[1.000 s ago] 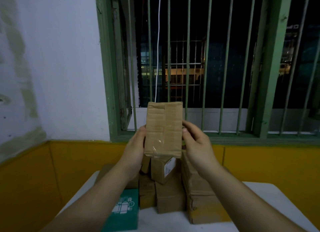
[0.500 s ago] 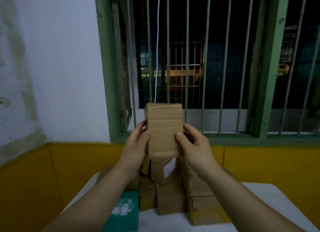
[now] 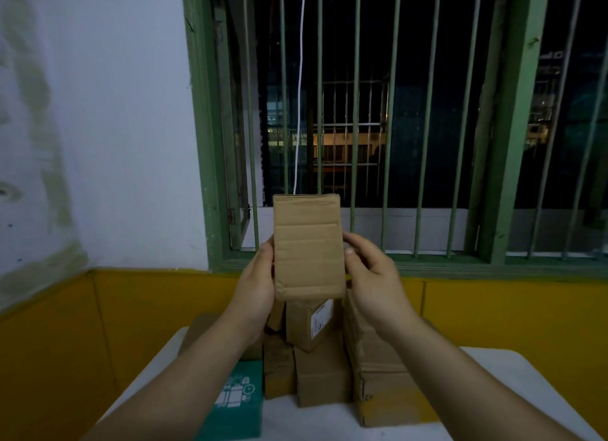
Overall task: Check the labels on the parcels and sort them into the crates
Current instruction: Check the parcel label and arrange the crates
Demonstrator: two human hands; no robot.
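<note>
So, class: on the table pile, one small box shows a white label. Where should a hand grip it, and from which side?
Probably from above, pinching the labelled box across its labelled and opposite faces. It lies tilted atop the pile, with taller boxes crowding its right, so only its upper part looks free.

Dim indoor light. Green-framed window point(image 3: 394, 118) with vertical bars straight above the hands, night outside. Stained white wall point(image 3: 98, 128) up and left. Yellow lower wall band point(image 3: 493, 312) behind, white table point(image 3: 513, 391) beneath.
</note>
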